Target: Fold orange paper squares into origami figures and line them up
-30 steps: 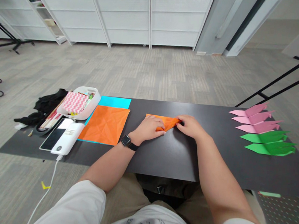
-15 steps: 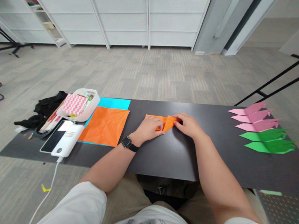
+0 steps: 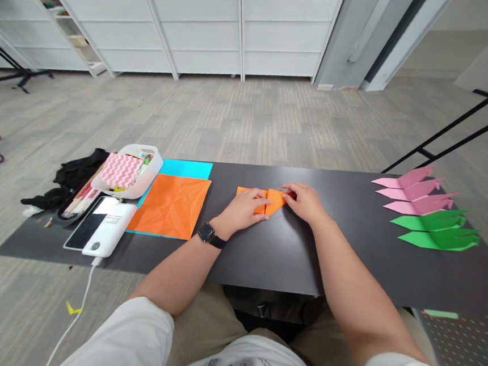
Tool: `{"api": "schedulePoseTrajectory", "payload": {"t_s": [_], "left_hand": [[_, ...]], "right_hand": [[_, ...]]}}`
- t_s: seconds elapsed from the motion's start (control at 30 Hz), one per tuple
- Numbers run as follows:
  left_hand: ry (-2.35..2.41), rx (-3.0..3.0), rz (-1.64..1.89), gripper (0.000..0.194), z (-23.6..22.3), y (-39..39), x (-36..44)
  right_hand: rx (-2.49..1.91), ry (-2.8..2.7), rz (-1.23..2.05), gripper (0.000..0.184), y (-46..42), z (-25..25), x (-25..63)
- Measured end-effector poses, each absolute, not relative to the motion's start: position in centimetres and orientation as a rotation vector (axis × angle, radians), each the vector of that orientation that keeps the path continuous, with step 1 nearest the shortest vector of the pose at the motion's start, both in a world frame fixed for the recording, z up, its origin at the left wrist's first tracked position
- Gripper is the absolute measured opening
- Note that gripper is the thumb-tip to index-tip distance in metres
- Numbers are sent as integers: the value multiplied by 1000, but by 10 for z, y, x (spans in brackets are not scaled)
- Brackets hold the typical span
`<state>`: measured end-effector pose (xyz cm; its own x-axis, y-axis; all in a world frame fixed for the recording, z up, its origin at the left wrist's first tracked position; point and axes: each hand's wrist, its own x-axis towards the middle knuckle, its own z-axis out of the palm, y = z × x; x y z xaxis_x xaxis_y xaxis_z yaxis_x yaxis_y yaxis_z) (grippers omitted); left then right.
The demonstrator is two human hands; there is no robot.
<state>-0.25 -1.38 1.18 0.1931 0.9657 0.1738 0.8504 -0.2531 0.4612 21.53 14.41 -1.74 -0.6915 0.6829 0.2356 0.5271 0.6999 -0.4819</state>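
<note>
A folded piece of orange origami paper [image 3: 275, 201] lies on the dark table between my hands, its right part turned over into a flap with a slanted lower edge. My left hand [image 3: 244, 207], with a black watch on the wrist, holds down the left part; its fingers hide some of the paper. At the right end, my right hand [image 3: 304, 201] has its thumb and fingertips closed on the flap's edge. Left of my left hand lies a flat orange sheet [image 3: 171, 205] with crease lines, partly covering a blue sheet [image 3: 187, 169].
Folded pink paper shapes [image 3: 417, 205] and green ones [image 3: 438, 240] stand in a row at the right. On the left are a white basket [image 3: 153, 169], a phone [image 3: 84, 229], a white power bank [image 3: 109, 231] with a cable, and black cloth [image 3: 78, 171].
The right part of the orange paper has been folded over and now lies flatter as a flap. My right hand has shifted slightly; my left hand stays on the paper.
</note>
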Motion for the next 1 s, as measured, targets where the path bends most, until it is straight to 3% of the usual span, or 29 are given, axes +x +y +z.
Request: {"api": "schedulePoseTrajectory", "payload": {"t_s": [0.27,0.5,0.73,1.0], "left_hand": [[1799,2276,616,24,8,-15,1],[1835,2282,558,26,7,-11,3],[1928,2249,595,40,1,-9,-1],[1935,2259,623,28,-1,-5,0]], "right_hand": [[-1002,-2488,464,26,142,-19,208],[-1016,-2463,460,27,137,-21,199],[-1008,-2307,409,37,131,-16,200],[-934,-2476,456,62,109,-17,197]]}}
